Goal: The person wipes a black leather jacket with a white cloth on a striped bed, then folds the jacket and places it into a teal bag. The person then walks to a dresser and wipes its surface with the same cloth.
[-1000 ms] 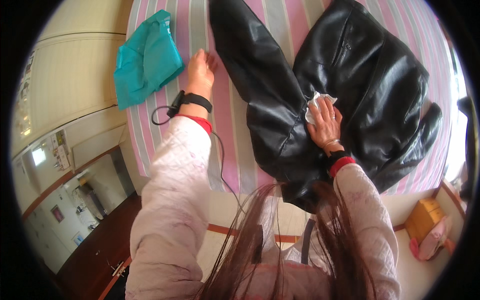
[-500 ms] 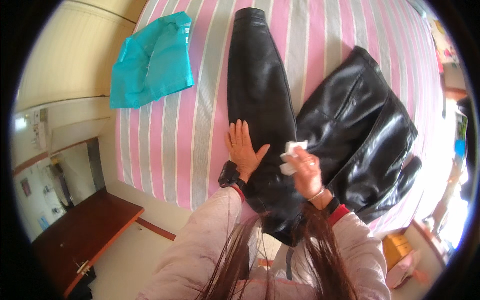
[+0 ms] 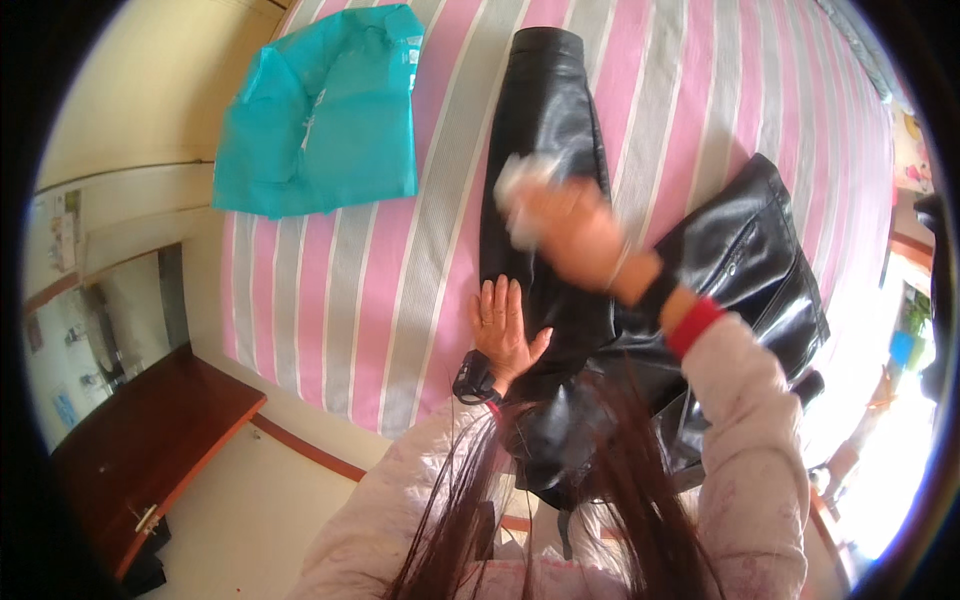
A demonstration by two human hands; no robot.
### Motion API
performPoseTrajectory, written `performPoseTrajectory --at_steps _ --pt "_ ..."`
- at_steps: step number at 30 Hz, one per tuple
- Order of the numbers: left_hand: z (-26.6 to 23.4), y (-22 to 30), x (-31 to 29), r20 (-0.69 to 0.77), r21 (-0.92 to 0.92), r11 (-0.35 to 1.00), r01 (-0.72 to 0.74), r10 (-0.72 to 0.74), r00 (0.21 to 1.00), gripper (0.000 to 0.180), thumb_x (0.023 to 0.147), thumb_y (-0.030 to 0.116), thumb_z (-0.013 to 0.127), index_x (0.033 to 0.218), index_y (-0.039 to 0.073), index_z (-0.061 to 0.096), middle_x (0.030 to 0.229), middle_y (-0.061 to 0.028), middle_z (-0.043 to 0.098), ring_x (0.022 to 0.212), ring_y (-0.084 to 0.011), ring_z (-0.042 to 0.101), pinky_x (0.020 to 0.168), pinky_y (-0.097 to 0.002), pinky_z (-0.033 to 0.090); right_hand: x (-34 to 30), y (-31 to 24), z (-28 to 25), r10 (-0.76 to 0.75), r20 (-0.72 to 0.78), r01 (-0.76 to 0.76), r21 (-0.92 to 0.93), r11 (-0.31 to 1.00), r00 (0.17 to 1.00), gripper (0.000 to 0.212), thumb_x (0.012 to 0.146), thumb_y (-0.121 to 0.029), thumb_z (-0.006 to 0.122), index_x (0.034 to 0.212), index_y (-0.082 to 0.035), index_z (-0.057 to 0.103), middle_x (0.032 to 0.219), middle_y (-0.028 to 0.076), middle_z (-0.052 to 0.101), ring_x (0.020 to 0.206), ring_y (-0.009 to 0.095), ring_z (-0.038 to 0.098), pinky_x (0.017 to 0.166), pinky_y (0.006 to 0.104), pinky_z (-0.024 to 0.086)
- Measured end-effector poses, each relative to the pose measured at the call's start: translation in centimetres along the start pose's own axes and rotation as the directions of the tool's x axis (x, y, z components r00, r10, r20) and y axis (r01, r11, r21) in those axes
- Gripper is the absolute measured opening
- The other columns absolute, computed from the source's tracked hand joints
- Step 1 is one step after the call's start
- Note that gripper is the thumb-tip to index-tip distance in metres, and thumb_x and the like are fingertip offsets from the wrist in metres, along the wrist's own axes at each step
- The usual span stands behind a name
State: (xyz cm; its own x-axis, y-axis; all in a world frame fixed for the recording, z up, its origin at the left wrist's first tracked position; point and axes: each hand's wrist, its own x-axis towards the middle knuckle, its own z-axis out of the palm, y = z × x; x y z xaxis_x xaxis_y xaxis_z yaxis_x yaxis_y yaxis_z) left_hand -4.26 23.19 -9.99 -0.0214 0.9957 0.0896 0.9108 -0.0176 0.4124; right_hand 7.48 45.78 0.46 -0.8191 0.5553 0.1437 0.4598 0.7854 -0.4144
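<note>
Sleeve of the black jacket, at twelve o'clock, apparently being wiped
Right hand clamps white wipe over it; left hand flat, thumb apart; next stroke likely calls for steady bracing.

Insp. A: Your support surf.?
Insp. B: Striped cover, pink/gry/wht, spread before you.
Insp. A: Items directly on it?
Insp. B: Blk jacket, one sleeve pointing away from you; teal bag, your far L, apart from jacket.
</note>
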Motion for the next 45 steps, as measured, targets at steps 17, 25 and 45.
performPoseTrajectory --at_steps 17,25,45 --pt "0.0 0.0 0.2 0.009 0.079 0.997 -0.013 0.012 1.0 0.081 0.089 0.061 0.05 0.14 -0.002 0.045 0.146 -0.0218 0.043 0.133 -0.044 0.039 0.108 -0.0607 0.028 -7.1 3.3 8.3 -0.329 0.036 0.316 0.199 0.928 0.944 0.046 0.082 -0.019 0.062 0.128 -0.015 0.058 0.143 0.01 0.052 0.126 0.025 0.054 0.104 0.0429 0.04" --pt "-0.7 0.8 1.1 -0.027 0.075 0.997 -0.022 0.024 0.999 0.079 0.092 0.061 0.045 0.141 -0.002 0.045 0.143 -0.023 0.046 0.133 -0.0442 0.04 0.108 -0.059 0.029 -14.4 13.6 -7.2 0.315 -0.332 -0.399 -0.222 0.89 0.889 0.05 0.086 -0.008 0.053 0.136 -0.008 0.052 0.14 0.013 0.053 0.115 0.033 0.061 0.093 0.0435 0.051" --pt "0.9 -0.7 1.0 -0.128 0.204 0.971 -0.125 0.153 0.98 0.077 0.09 0.053 0.056 0.146 0.004 0.039 0.15 -0.0184 0.039 0.14 -0.04 0.033 0.113 -0.0546 0.025 -29.2 -17.2 8.1 0.395 0.139 -0.414 0.15 0.898 0.908 0.045 0.086 -0.018 0.062 0.129 -0.008 0.059 0.142 0.012 0.05 0.132 0.023 0.048 0.098 0.0399 0.043"
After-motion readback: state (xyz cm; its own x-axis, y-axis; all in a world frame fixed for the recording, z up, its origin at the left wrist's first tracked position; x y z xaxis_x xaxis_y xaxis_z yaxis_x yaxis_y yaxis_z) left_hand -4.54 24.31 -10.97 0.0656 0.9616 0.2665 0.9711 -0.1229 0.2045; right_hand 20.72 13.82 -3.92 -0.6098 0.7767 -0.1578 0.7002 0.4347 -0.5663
